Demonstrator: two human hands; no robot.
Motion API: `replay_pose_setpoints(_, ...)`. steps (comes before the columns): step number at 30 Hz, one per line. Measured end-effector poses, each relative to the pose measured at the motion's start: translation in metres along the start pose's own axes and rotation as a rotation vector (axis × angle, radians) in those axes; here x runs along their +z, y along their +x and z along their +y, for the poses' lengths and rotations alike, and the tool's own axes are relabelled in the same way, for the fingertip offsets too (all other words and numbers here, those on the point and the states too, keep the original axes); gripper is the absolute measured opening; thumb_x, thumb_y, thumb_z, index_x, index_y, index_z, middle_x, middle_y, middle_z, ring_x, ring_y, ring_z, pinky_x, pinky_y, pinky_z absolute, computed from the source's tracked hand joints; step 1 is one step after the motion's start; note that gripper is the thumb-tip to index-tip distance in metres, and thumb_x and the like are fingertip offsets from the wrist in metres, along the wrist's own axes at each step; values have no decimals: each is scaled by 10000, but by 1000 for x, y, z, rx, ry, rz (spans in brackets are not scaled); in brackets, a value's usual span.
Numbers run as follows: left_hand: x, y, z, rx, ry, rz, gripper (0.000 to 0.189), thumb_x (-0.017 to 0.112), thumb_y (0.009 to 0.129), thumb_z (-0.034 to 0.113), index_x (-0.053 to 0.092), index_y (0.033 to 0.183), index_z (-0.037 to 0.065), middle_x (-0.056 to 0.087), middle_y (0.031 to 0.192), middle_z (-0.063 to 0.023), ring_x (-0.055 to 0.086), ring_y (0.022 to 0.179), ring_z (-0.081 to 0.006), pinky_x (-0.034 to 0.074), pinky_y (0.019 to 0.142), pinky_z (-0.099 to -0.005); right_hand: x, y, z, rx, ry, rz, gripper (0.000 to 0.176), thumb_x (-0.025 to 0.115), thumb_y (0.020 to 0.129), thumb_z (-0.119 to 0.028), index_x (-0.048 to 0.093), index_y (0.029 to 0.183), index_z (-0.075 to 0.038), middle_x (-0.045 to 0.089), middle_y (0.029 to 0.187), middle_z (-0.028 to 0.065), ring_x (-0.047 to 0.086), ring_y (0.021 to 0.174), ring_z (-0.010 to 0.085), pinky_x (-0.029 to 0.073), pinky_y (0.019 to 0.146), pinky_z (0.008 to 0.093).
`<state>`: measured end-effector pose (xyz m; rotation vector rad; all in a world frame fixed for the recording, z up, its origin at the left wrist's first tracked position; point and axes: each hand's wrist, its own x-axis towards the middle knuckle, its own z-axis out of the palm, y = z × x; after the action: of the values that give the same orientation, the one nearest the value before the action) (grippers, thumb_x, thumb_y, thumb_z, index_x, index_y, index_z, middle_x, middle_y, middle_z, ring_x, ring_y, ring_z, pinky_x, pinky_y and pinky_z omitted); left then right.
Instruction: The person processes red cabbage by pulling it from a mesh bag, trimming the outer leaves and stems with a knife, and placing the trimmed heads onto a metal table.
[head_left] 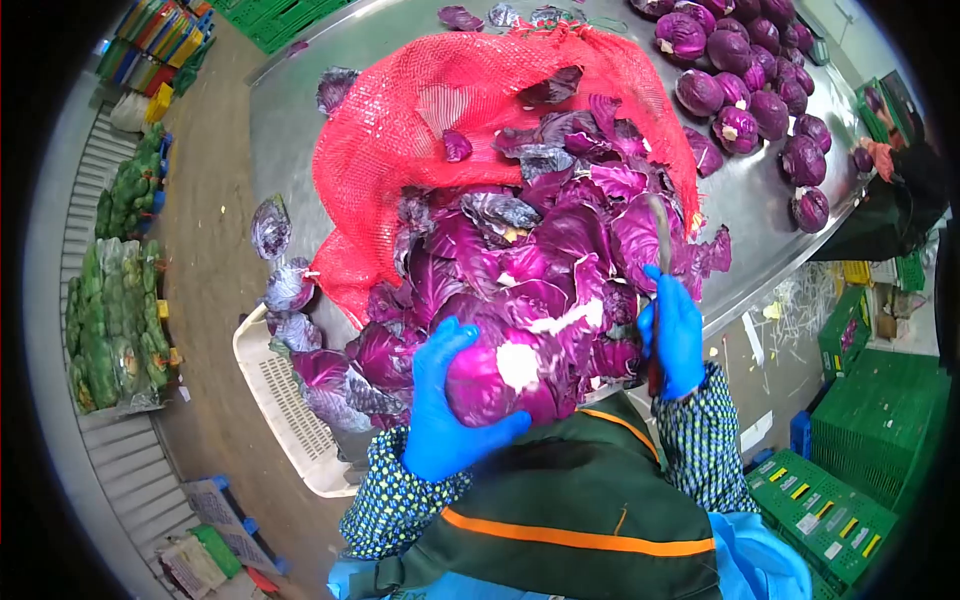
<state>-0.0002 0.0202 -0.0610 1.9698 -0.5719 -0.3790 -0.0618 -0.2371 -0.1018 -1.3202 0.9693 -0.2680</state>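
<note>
My left hand (445, 400), in a blue glove, is wrapped round a red cabbage (480, 385) whose pale cut stem end faces up. In my right hand (675, 335), also gloved in blue, is a knife (662, 235) with its blade pointing away from me. Loose purple cabbage leaves (560, 235) lie heaped just beyond the held cabbage, between both hands. Behind and partly under the heap spreads a red mesh bag (400, 110). The knife's handle is mostly hidden by my fingers.
Many trimmed red cabbages (735, 95) sit at the far right of the metal table (285, 130). A white plastic crate (290, 420) stands at the left under some leaves. Green crates (825, 515) are on the right floor; bagged green vegetables (118, 310) line the left. Another person's dark sleeve (895, 205) shows at right.
</note>
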Motion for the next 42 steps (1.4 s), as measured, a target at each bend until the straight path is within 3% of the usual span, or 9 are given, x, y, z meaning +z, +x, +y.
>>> replay_pose_setpoints(2, 8, -6, -1, 0, -114, -20, 884, 856, 562, 243, 388, 1290, 63, 365, 1302, -174, 322, 1281, -340, 281, 1065, -448, -14, 13, -6, 108, -259, -324, 362, 541, 932, -247, 521, 1245, -66, 562, 714, -2, 520, 631, 70, 434, 604, 202)
replay_pose_setpoints(5, 12, -5, 1, 27, -94, -26, 892, 861, 554, 248, 389, 1291, 75, 358, 1327, -177, 316, 1286, -350, 279, 1062, -467, 18, -23, -19, -393, -205, -652, 679, 705, 801, -128, 361, 1383, -76, 558, 1120, 68, 562, 965, 172, 467, 862, 317)
replay_pose_setpoints(9, -1, 2, 4, 216, -74, -135, 908, 873, 531, 249, 396, 1289, 104, 320, 1378, -203, 291, 1309, -375, 263, 1063, -498, 47, -9, -25, -272, -350, -456, 316, 703, 795, -182, 618, 1034, 6, 642, 902, 83, 581, 841, 102, 472, 750, 292)
replay_pose_setpoints(12, -9, 0, 1, 270, -203, -191, 914, 875, 519, 244, 393, 1287, 126, 274, 1410, -224, 266, 1329, -389, 239, 1074, -512, 42, 31, 15, 117, 10, -491, 315, 692, 812, -192, 605, 1038, 9, 638, 925, 41, 569, 826, 107, 465, 730, 262)
replay_pose_setpoints(18, -13, 4, 11, 408, 237, 367, 1006, 867, 493, 200, 295, 1321, 202, 161, 1456, -269, 228, 1340, -414, 221, 1081, -529, 38, -2, -19, -195, -4, -279, 589, 747, 771, -189, 444, 1249, -29, 524, 1084, 54, 533, 907, 123, 463, 790, 277)
replay_pose_setpoints(20, -14, 9, 19, 428, 309, 405, 993, 870, 491, 200, 307, 1309, 222, 168, 1454, -264, 239, 1333, -420, 227, 1078, -534, 48, -34, -56, -53, -18, -540, 681, 756, 760, -199, 390, 1308, -30, 470, 1143, 61, 507, 945, 131, 455, 819, 291)
replay_pose_setpoints(24, -2, 18, 26, 516, 457, 584, 969, 878, 493, 196, 322, 1284, 267, 182, 1448, -256, 257, 1319, -432, 249, 1070, -544, 66, -41, -53, -227, 0, -719, 728, 715, 764, -154, 349, 1384, -49, 186, 1486, 216, 138, 1400, 274, 216, 1092, 386)
replay_pose_setpoints(36, -11, 18, 35, 81, -348, 372, 1003, 824, 595, 100, 204, 1384, 86, 154, 1474, -179, 242, 1340, -306, 262, 1089, -459, 55, -37, -81, -837, -305, -698, 560, 787, 694, -190, 578, 1209, -118, 455, 1342, 128, 419, 1248, 271, 344, 1029, 385)
replay_pose_setpoints(42, -8, 11, 38, 57, -421, 204, 987, 822, 608, 86, 207, 1380, 64, 205, 1445, -156, 288, 1312, -298, 274, 1089, -445, 57, -12, -105, -633, -267, -982, 425, 804, 686, -216, 591, 1021, -66, 516, 944, 57, 506, 925, 182, 420, 843, 315)
